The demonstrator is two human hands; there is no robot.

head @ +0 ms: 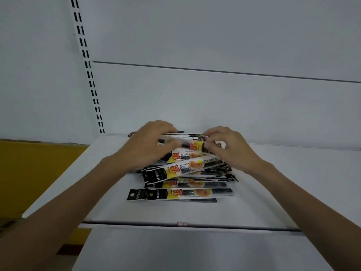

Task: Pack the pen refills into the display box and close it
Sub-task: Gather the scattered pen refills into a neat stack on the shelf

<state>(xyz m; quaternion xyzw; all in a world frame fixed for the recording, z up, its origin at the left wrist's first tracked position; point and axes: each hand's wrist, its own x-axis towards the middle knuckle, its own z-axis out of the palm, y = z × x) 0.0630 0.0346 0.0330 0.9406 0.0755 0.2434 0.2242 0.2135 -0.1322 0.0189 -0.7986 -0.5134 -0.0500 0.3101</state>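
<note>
A heap of pen refill packs (pixel 183 173), long clear sleeves with black, yellow and red printing, lies on a white shelf (pixel 273 182). One blurred refill pack (pixel 187 145) is lifted above the heap, lying left to right. My left hand (pixel 148 141) grips its left end and my right hand (pixel 228 145) pinches its right end. A dark edge of something (pixel 175 132) shows behind my hands; I cannot tell whether it is the display box.
The shelf's front edge (pixel 183 223) carries a small red-and-white label. A white back panel rises behind, with a slotted upright (pixel 91 85) at the left. A yellow surface (pixel 29 173) lies to the left, and a lower white shelf (pixel 185 251) sits below.
</note>
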